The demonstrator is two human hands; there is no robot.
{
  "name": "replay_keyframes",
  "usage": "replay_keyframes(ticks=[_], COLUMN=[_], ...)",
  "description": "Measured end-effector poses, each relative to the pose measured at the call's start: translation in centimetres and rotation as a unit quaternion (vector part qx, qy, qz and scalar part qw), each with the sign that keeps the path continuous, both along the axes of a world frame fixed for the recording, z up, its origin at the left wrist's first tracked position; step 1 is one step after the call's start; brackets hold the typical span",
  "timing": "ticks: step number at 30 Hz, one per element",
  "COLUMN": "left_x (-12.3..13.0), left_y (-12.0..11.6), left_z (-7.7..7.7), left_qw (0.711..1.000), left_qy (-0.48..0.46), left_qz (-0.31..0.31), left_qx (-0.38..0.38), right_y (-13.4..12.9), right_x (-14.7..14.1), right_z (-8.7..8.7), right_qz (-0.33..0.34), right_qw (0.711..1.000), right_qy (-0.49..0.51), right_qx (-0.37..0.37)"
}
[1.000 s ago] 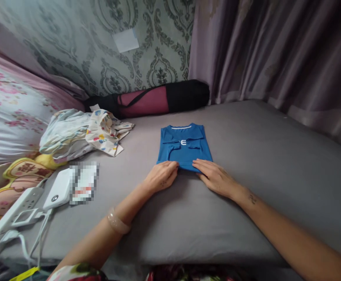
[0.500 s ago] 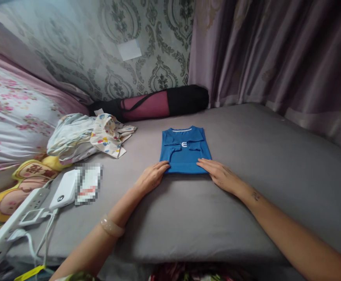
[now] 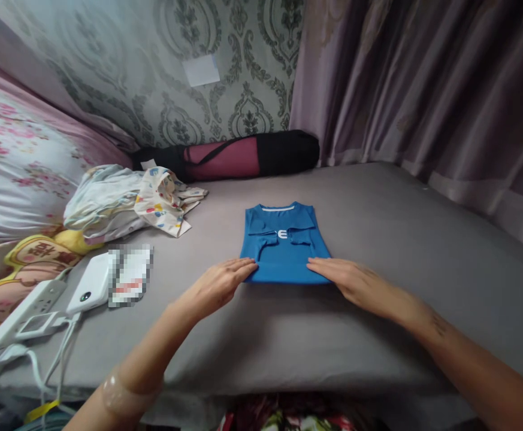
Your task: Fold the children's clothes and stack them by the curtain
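A blue T-shirt (image 3: 283, 254) lies on the grey bed sheet, with its sleeves folded in over the front and the white-trimmed collar at the far end. Part of a white print shows between the sleeves. My left hand (image 3: 220, 281) grips the near left corner, fingers together on top of the cloth. At the near right corner, my right hand (image 3: 355, 281) holds the shirt the same way. Both thumbs are hidden. The near edge looks slightly raised, with shadow on the sheet below it.
To the left lie crumpled clothes (image 3: 121, 200), a white power bank (image 3: 93, 281), a blurred packet (image 3: 130, 275), a power strip (image 3: 23, 323) with cables and a yellow cushion (image 3: 23, 278). A black and maroon long bag (image 3: 225, 158) rests along the wall; a curtain (image 3: 378, 90) hangs right.
Both hands have come nearer to me with the shirt's near edge, which sits lower in view and appears lifted. The shirt looks longer, and the camera view has shifted slightly.
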State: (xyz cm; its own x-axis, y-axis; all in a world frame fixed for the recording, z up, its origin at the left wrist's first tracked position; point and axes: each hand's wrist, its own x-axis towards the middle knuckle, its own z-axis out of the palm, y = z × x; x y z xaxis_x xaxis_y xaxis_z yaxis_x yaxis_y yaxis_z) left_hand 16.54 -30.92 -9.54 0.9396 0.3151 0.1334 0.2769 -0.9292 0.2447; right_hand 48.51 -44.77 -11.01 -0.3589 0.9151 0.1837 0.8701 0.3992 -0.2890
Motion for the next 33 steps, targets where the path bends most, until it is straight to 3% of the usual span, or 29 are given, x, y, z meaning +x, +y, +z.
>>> replay_keyframes(ticks=[5,8,12,17,20,24,27,33], left_x=[-1.9,-2.5,-1.7,1.8,4.1,6.6,7.9,9.0], left_y=[-3.8,-4.4,-3.1,-0.2,1.7,3.8,4.7,5.5], left_z=[2.3,2.9,2.0,-0.4,-2.0,-3.4,-3.8,-4.2], left_qw=[0.995,0.984,0.947,0.857,0.842,0.863,0.872,0.882], left_qy=[0.007,0.005,-0.051,-0.235,-0.283,-0.241,-0.203,-0.112], left_qz=[-0.022,0.009,0.143,0.246,0.317,0.4,0.425,0.454], left_qx=[-0.092,-0.175,-0.284,-0.386,-0.332,-0.194,-0.131,-0.063], right_y=[-4.6,-5.5,-3.3,1.3,3.9,7.1,9.0,10.5], right_x=[-0.7,-0.8,-0.7,-0.6,-0.2,0.0,-0.3,-1.0], right_z=[1.4,2.4,3.2,1.8,0.2,-1.2,-1.3,-1.2], right_qz=[0.016,0.02,-0.067,-0.246,-0.286,-0.371,-0.432,-0.443], right_qw=[0.997,0.992,0.973,0.895,0.877,0.902,0.896,0.895], right_qy=[0.024,0.053,0.16,0.357,0.381,0.221,0.096,-0.006], right_qx=[-0.072,-0.109,-0.151,-0.107,-0.06,-0.015,-0.027,-0.05])
